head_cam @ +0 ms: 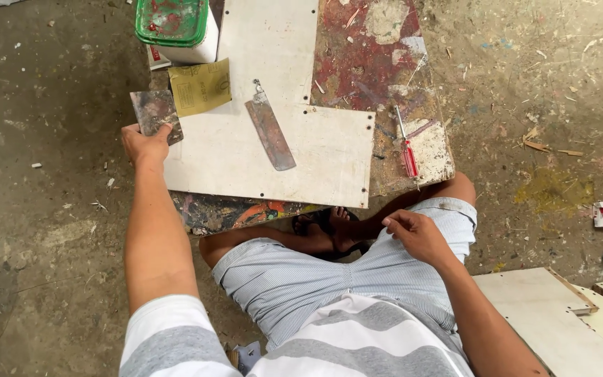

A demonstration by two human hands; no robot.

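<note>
— Workshop floor, head view: what does the left hand (146, 145) have, at left of centre in the frame?

— Fingers and thumb are clamped on a stained scraper blade (155, 112), a dark, mottled rectangle. The blade sits at the left edge of a white board (315, 153), just below a sheet of yellow sandpaper (200, 87) that lies on the board's upper left corner.

— And the right hand (417, 234)?

— It rests on the person's striped shorts (301, 279) at lower right of centre, fingers loosely curled together, holding nothing.

— What else lies on the board?

— A rusty flat blade with a small ring at its top end (269, 131) lies at centre frame, slanted, its rounded tip toward the lower right. The board rests on a paint-stained panel (364, 56), red and white in patches.

— Anything beside it?

— A red-handled screwdriver (407, 150) lies on the panel just right of the board, handle nearest the person. At top left, a white tub with a green, paint-smeared lid (172, 21) stands at the panel's far corner.

— The rest of the frame?

— A sandalled foot (333, 227) tucked under the board's near edge; pale board offcuts (560, 314) on the dusty floor at lower right.
</note>
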